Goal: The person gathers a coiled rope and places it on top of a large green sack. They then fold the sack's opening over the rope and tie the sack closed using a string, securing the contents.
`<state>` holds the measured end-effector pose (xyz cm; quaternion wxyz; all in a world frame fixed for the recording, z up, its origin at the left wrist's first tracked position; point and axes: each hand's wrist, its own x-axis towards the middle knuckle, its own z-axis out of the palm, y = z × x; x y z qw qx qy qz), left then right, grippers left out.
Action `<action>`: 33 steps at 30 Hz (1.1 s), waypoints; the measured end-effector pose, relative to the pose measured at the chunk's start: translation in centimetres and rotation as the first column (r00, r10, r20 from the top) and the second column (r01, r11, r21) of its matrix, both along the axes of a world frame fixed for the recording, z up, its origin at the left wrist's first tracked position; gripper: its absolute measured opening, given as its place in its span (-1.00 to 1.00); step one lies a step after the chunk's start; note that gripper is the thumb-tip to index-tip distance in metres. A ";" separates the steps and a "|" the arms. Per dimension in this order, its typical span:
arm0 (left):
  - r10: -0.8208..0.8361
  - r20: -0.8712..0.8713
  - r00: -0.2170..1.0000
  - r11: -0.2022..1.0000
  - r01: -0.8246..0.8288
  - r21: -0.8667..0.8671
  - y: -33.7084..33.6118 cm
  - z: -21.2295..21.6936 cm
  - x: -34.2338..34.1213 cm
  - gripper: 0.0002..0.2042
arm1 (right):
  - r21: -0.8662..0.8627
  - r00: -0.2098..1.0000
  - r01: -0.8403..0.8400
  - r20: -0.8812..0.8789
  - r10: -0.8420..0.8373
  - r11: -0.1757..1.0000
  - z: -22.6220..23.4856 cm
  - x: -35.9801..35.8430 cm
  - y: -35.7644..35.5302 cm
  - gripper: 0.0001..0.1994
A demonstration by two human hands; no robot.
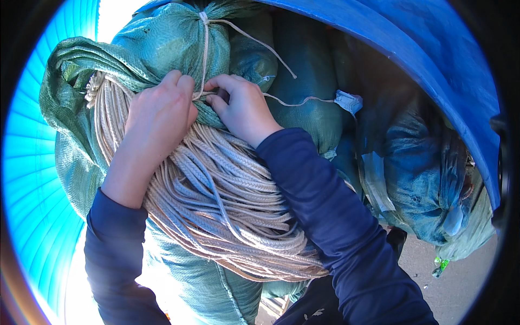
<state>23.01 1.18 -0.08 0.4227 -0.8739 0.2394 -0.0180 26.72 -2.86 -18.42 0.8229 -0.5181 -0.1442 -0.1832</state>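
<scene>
A thin pale string (205, 54) runs down from the tied neck of a green woven sack (168, 40) to a twist between my two hands. My left hand (162, 108) is closed at the left of this twist, its fingertips partly hidden behind its knuckles. From the right, my right hand (241, 103) pinches the string with thumb and fingers. Under both hands lies a large bundle of pale braided rope (227, 189), its upper part wrapped by the sack's open, folded mouth (81, 59). One string end hangs loose to the upper right; another stretches right to a white tag (348, 102).
More filled green sacks (309, 70) stand behind and to the right, under a blue tarp (433, 59). Bright blue ribbed sheeting (32, 162) rises at the left. Another full sack (211, 287) sits below the rope. Grey ground (460, 281) shows at the lower right.
</scene>
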 end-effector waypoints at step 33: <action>-0.045 0.006 0.999 0.983 0.046 -0.178 0.8 0.2 -0.2 -0.88 | 0.310 0.927 -0.329 -0.073 0.367 0.892 1.3 1.2 -0.6 -0.79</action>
